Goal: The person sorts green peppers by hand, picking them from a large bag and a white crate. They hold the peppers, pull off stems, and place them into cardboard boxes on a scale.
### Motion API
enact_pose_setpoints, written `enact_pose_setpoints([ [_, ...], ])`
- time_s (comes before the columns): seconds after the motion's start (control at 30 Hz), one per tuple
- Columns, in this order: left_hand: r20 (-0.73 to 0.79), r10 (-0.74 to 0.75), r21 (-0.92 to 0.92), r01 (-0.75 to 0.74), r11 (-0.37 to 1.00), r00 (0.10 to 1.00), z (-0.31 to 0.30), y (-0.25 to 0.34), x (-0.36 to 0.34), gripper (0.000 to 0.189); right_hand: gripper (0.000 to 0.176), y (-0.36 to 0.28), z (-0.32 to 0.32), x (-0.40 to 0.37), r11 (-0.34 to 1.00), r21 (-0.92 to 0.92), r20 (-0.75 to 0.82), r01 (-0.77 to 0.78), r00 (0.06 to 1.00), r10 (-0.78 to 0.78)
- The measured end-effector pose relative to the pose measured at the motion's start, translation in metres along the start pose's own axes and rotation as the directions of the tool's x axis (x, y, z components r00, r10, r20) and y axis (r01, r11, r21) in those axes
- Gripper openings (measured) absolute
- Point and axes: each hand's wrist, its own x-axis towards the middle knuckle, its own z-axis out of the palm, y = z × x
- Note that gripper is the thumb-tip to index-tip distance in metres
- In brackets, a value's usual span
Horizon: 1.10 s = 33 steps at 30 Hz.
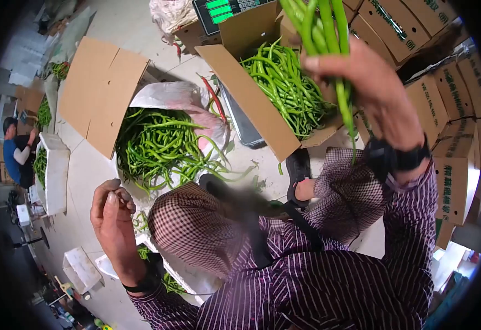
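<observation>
My right hand (370,82) is closed around a bunch of long green chili peppers (323,33), raised at the top right. Below and left of it stands an open cardboard box (251,104) with many green chili peppers (290,88) inside, on the dark platform of a scale (240,121). My left hand (112,220) is held up at the left with its fingers curled in towards the thumb, and I see nothing in them. Near that hand, a heap of green chili peppers (160,143) spills over a pale plastic bag (174,96).
A tilted cardboard flap (100,93) borders the heap. Red chilies (213,98) lie on the floor. The scale's green-lit display (218,11) is at the top. Printed cartons (449,181) are stacked right. Another person (17,151) sits far left by a white foam box (56,173).
</observation>
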Motion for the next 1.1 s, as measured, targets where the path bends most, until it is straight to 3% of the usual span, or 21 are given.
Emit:
enact_pose_setpoints([
  [0.1,-0.021,-0.127,0.052,0.128,0.99,0.992,-0.011,-0.03,0.017,0.026,0.05,0.039,-0.039,0.044,1.0,0.011,0.005,0.002,1.0,-0.002],
  [0.17,-0.07,-0.196,0.184,0.205,0.961,0.978,-0.021,-0.06,0.027,0.029,0.063,0.086,-0.069,0.062,0.952,-0.297,0.089,-0.08,0.99,0.111],
  [0.2,-0.092,-0.222,0.255,0.238,0.937,0.971,-0.032,-0.08,0.03,0.031,0.068,0.107,-0.089,0.07,0.762,-0.617,-0.027,-0.2,0.972,0.233],
  [0.23,-0.107,-0.24,0.302,0.262,0.917,0.965,-0.036,-0.093,0.03,0.032,0.07,0.114,-0.093,0.068,0.592,-0.747,-0.188,-0.303,0.95,0.25],
  [0.27,-0.121,-0.265,0.3,0.289,0.909,0.957,-0.043,-0.108,0.029,0.033,0.07,0.117,-0.096,0.067,0.439,-0.861,-0.163,-0.257,0.957,0.241],
  [0.33,-0.059,-0.377,0.356,0.372,0.857,0.924,-0.054,-0.125,0.028,0.034,0.066,0.12,-0.099,0.062,0.357,-0.915,-0.071,-0.187,0.947,0.313],
  [0.37,-0.052,-0.383,0.376,0.373,0.848,0.922,-0.059,-0.137,0.026,0.034,0.066,0.119,-0.098,0.057,0.355,-0.915,-0.069,-0.189,0.944,0.324],
  [0.43,-0.045,-0.428,0.41,0.408,0.816,0.903,-0.068,-0.159,0.025,0.034,0.06,0.114,-0.093,0.05,0.357,-0.934,0.1,0.006,0.965,0.244],
  [0.5,-0.048,-0.453,0.395,0.433,0.81,0.89,-0.078,-0.182,0.022,0.033,0.057,0.121,-0.097,0.044,0.326,-0.94,0.195,0.103,0.945,0.261],
  [0.53,0.032,-0.455,0.445,0.395,0.803,0.89,-0.087,-0.193,0.023,0.031,0.057,0.101,-0.078,0.041,0.262,-0.961,0.17,0.084,0.93,0.326],
  [0.6,-0.063,-0.467,0.373,0.455,0.808,0.882,-0.091,-0.211,0.016,0.029,0.047,0.073,-0.038,0.023,0.347,-0.917,0.232,0.195,0.97,0.068],
  [0.63,-0.137,-0.507,0.36,0.519,0.775,0.851,-0.098,-0.223,0.015,0.03,0.045,0.044,-0.002,0.016,0.418,-0.904,0.139,0.085,0.985,0.101],
  [0.7,-0.213,-0.501,0.332,0.545,0.77,0.839,-0.11,-0.239,0.011,0.027,0.041,0.012,0.049,-0.002,0.539,-0.836,0.129,0.101,0.991,0.014],
  [0.73,-0.254,-0.493,0.316,0.553,0.771,0.832,-0.115,-0.249,0.011,0.026,0.042,0.01,0.059,-0.007,0.667,-0.736,0.222,0.112,0.972,0.082],
  [0.77,-0.269,-0.445,0.35,0.517,0.781,0.854,-0.121,-0.259,0.013,0.025,0.039,0.023,0.065,-0.017,0.561,-0.809,0.317,0.176,0.934,0.164],
  [0.83,-0.313,-0.344,0.464,0.459,0.758,0.885,-0.132,-0.275,0.019,0.025,0.036,0.045,0.108,-0.025,0.849,-0.512,0.516,0.129,0.837,0.184],
  [0.87,-0.317,-0.35,0.461,0.466,0.755,0.881,-0.133,-0.277,0.025,0.025,0.036,0.061,0.122,-0.029,0.85,-0.512,0.52,0.126,0.832,0.19],
  [0.93,-0.25,-0.119,0.716,0.266,0.646,0.961,-0.133,-0.279,0.038,0.024,0.03,0.099,0.147,-0.033,0.837,-0.507,0.655,0.205,0.723,0.22],
  [0.97,-0.199,-0.038,0.803,0.185,0.567,0.979,-0.132,-0.28,0.044,0.023,0.03,0.122,0.158,-0.032,0.839,-0.507,0.658,0.197,0.717,0.229],
  [1.03,-0.056,0.117,0.904,0.001,0.427,0.992,-0.123,-0.273,0.058,0.031,0.027,0.168,0.179,-0.024,0.84,-0.542,0.472,0.026,0.836,0.279],
  [1.1,0.013,0.191,0.932,-0.081,0.354,0.982,-0.116,-0.262,0.079,0.034,0.025,0.199,0.19,0.0,0.837,-0.546,0.462,0.04,0.848,0.261],
])
